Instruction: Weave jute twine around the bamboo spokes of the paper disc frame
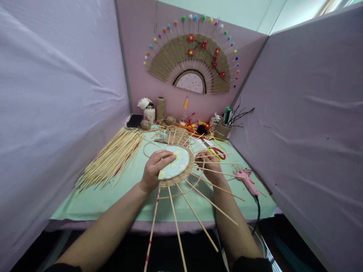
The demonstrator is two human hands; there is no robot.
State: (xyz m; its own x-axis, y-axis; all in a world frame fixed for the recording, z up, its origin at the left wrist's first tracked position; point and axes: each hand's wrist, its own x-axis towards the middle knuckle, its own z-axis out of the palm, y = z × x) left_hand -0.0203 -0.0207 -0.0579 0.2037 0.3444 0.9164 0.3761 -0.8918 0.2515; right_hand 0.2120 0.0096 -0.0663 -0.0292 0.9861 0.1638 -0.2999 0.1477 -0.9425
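Observation:
My left hand [154, 168] grips the straight side of a half-round fan [181, 164], its thumb and fingers lying over the pale blue, yellow-patterned face. Around the curved edge runs a band of woven twine [181, 178], and several thin wooden sticks [195, 215] fan out from it. At the right side of that band, my right hand [209, 164] is closed among the sticks, fingers pinched on a strand of twine [202, 176]. The strand loops down below the rim across the lower sticks. My right fingertips are partly hidden by sticks.
Left lies a pile of thin sticks [113, 158]. Scissors [217, 153] lie beyond my right hand; a pink glue gun [248, 181] with a cord is at the right. Behind are twine balls [170, 120], a jar [149, 113], a phone [134, 121] and a pen holder [223, 130]. A finished fan [167, 56] hangs on the back panel.

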